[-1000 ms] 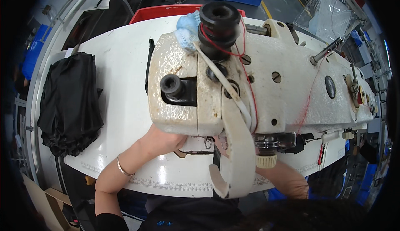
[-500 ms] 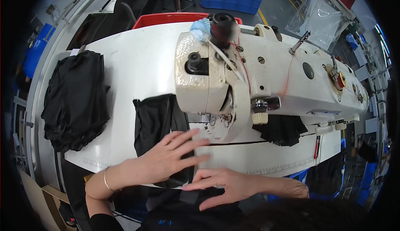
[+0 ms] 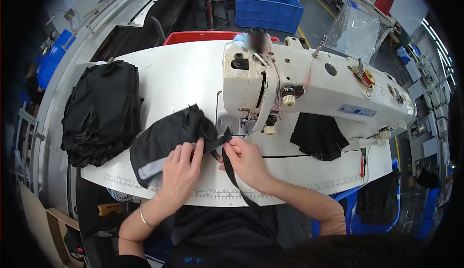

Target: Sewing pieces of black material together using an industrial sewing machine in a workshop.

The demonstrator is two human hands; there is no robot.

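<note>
A black fabric piece (image 3: 169, 132) with a pale grey strip along its near edge lies to the left of the sewing machine's presser foot, bunched toward the needle plate (image 3: 231, 124). My left hand (image 3: 181, 172) has its fingers closed on the near side of this piece; the thumb is hidden. Between thumb and fingers my right hand (image 3: 245, 162) pinches the end of a narrow black strap (image 3: 228, 168), touching the fabric's pointed corner just in front of the needle plate. From there the strap hangs over the table's front edge. The white sewing machine (image 3: 309, 82) stands beyond both hands.
A tall stack of black fabric pieces (image 3: 102, 111) sits on the left of the white table (image 3: 179, 72). Pleated black fabric (image 3: 319, 136) lies under the machine arm, with a red-handled tool (image 3: 363, 162) to its right. Red (image 3: 198, 37) and blue bins (image 3: 268, 9) stand behind.
Both hands have moved forward onto the work. The fabric piece is turned and bunched toward the needle plate, and my right hand now pinches the strap. The view has shifted.
</note>
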